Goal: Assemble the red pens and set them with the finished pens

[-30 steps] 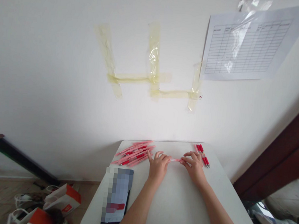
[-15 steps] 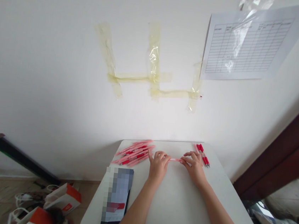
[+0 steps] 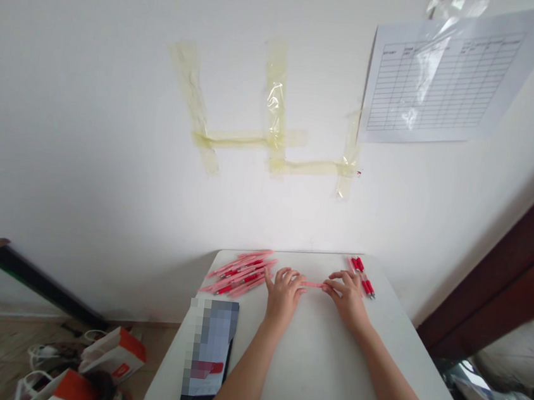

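Observation:
Between my hands, over the white table [image 3: 311, 364], a slim pink pen [image 3: 313, 284] lies level. My left hand [image 3: 285, 291] pinches its left end and my right hand [image 3: 343, 294] pinches the other; the fingers cover both tips. To the left of my left hand is a loose pile of pink and red pens [image 3: 240, 273]. Just past my right hand, a few red-gripped pens [image 3: 367, 284] lie near the table's far right corner, partly hidden by my fingers.
A phone [image 3: 213, 347], partly blurred out, lies at the table's left side. Behind the table rises a white wall [image 3: 114, 114] with yellowed tape [image 3: 277, 99] and a taped sheet [image 3: 444, 85]. Orange-and-white bags [image 3: 112, 355] stand on the floor at left.
The pen has turned about its length: the white label with print seen on it before is now out of sight. Both hands keep almost the same place.

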Action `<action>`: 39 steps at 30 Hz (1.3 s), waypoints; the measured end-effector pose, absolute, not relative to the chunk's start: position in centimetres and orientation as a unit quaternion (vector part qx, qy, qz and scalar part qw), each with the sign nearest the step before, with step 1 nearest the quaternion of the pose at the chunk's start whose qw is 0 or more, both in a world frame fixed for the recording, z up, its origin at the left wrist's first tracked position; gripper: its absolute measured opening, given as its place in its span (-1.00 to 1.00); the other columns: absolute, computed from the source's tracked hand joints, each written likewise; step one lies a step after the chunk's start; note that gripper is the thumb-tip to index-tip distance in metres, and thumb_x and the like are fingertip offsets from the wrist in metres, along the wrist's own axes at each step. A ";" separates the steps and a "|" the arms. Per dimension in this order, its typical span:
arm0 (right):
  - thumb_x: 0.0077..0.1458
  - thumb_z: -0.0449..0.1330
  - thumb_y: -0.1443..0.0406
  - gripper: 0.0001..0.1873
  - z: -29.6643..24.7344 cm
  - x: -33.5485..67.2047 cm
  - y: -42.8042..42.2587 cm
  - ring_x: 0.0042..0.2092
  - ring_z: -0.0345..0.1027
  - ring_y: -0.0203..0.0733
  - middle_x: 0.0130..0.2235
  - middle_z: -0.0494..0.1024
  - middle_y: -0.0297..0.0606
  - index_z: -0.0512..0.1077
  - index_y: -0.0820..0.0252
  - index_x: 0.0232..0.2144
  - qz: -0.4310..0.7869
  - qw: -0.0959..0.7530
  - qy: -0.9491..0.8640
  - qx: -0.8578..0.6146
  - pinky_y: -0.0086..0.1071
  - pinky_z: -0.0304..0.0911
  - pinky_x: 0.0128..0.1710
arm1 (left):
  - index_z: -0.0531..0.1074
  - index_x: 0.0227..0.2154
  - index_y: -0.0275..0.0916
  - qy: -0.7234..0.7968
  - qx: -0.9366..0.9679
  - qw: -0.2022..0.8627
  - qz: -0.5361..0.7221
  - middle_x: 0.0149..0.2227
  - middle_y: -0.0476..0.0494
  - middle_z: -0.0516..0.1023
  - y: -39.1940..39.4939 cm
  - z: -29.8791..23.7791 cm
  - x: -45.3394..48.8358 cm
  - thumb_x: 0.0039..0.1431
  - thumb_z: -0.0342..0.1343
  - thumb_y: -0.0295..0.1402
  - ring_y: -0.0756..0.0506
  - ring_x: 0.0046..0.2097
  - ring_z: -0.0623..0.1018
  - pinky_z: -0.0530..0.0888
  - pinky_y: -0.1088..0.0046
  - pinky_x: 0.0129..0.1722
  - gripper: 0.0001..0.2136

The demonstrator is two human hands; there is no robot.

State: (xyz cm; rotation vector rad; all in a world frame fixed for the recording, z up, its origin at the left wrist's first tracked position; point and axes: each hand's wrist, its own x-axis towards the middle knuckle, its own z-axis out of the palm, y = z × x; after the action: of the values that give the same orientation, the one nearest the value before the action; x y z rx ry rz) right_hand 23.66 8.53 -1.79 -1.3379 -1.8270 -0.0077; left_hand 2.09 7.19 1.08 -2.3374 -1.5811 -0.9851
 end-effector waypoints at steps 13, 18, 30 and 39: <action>0.27 0.10 -0.04 -0.61 -2.2 23.8 8.8 0.04 0.25 0.12 -0.10 0.58 -0.16 0.65 -0.07 -0.30 0.006 0.427 -0.734 -0.528 0.09 0.23 0.07 | 0.48 -0.03 0.03 -0.536 -0.775 0.057 -0.330 -0.16 -0.05 0.62 7.3 0.9 2.1 0.29 0.11 -0.40 -0.17 0.09 0.49 -0.13 -0.42 0.32 -0.75; 0.27 0.11 -0.04 -0.63 -2.1 23.9 8.8 0.05 0.26 0.14 -0.11 0.58 -0.17 0.65 -0.08 -0.30 0.000 0.428 -0.733 -0.528 0.09 0.23 0.06 | 0.49 -0.12 -0.03 -0.542 -0.772 0.050 -0.329 -0.16 -0.05 0.64 7.3 1.0 2.1 0.25 0.16 -0.36 -0.20 0.13 0.49 -0.14 -0.43 0.31 -0.84; 0.27 0.09 -0.05 -0.61 -1.9 23.8 8.7 0.03 0.27 0.13 -0.11 0.57 -0.16 0.65 -0.08 -0.31 0.007 0.424 -0.734 -0.531 0.08 0.24 0.05 | 0.50 -0.17 -0.05 -0.528 -0.780 0.061 -0.332 -0.16 -0.04 0.56 7.2 1.3 2.2 0.29 0.07 -0.45 -0.14 0.01 0.49 -0.04 -0.30 0.34 -0.82; 0.27 0.12 -0.03 -0.64 -1.9 23.9 8.7 0.02 0.28 0.11 -0.12 0.59 -0.19 0.65 -0.09 -0.31 -0.006 0.434 -0.730 -0.528 0.09 0.21 0.07 | 0.48 -0.08 0.01 -0.540 -0.780 0.062 -0.310 -0.16 -0.05 0.59 7.2 1.2 2.2 0.31 0.07 -0.38 -0.16 0.04 0.48 -0.08 -0.37 0.32 -0.80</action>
State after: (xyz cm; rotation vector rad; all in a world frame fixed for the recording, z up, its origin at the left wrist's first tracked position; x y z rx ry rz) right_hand 23.87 8.73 -1.94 -1.3148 -1.8169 -0.0144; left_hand 2.17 7.24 1.17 -2.3582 -1.6322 -0.9364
